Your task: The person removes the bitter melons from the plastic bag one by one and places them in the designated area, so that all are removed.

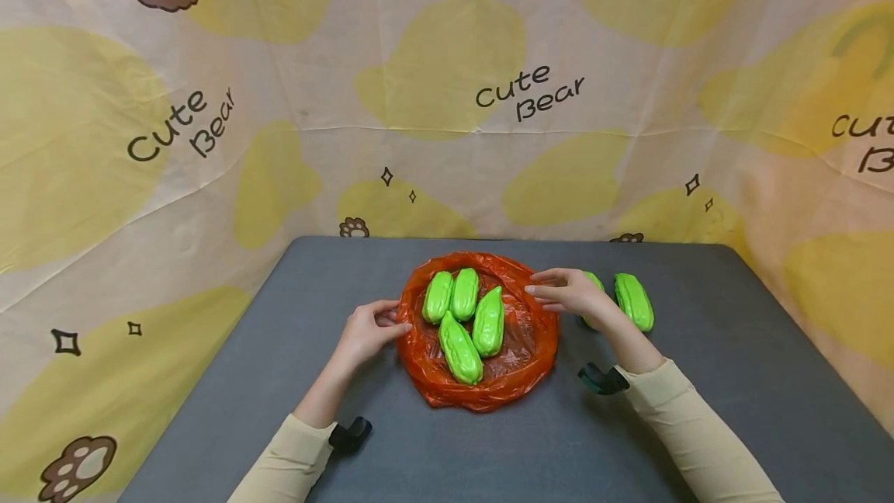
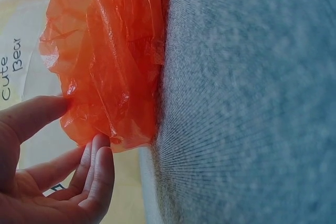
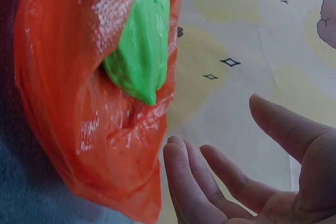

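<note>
We see the red plastic bag (image 1: 478,398) sitting on the grey table, its crumpled mouth facing up; from above it is roughly round, so we find no clear long axis. Inside lie four green ridged pieces. The nearest piece (image 1: 461,349) slants from far left to near right, its tip pointing far left. The right-hand piece (image 1: 489,322) lies nearly front to back, tip pointing away from us, leaning slightly right. Behind them, the far-left piece (image 1: 438,297) and its neighbour (image 1: 464,295) lie side by side, also front to back.

The left hand (image 1: 366,332) pinches the bag's left edge between thumb and fingers. The right hand (image 1: 569,291) is spread wide by the opposite rim, holding nothing.

Beyond it, an outer green piece (image 1: 634,303) slants far left to near right; another is partly hidden behind that hand. A printed cloth (image 1: 433,68) hangs behind the table (image 1: 419,456).
</note>
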The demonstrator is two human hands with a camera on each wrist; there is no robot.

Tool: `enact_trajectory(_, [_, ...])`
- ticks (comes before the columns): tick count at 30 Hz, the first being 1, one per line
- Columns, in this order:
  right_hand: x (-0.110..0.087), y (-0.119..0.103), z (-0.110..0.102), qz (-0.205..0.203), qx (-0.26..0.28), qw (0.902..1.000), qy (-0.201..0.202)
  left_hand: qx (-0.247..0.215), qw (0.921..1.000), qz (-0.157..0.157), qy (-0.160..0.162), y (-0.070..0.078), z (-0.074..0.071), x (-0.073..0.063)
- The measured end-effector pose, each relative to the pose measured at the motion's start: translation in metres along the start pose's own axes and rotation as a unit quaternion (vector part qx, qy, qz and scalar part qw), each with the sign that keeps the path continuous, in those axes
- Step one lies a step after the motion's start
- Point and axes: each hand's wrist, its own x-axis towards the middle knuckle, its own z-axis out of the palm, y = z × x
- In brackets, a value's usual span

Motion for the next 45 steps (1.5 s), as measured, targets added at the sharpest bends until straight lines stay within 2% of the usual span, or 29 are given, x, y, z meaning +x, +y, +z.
enact_trajectory(7, [0.007, 0.001, 0.009, -0.006, 0.002, 1.0, -0.006, 0.0, 1.0, 0.001, 0.0, -0.001, -0.001, 0.0])
enact_trajectory(21, [0.02, 0.005, 0.028, 0.032, 0.02, 0.9992, -0.012, 0.002, 1.0, -0.004, -0.004, 0.001, -0.002, -0.002])
enact_trajectory(45, [0.034, 0.011, 0.039, 0.072, 0.038, 0.9954, -0.05, 0.003, 1.0, 0.007, -0.001, 0.0, 0.0, 0.0])
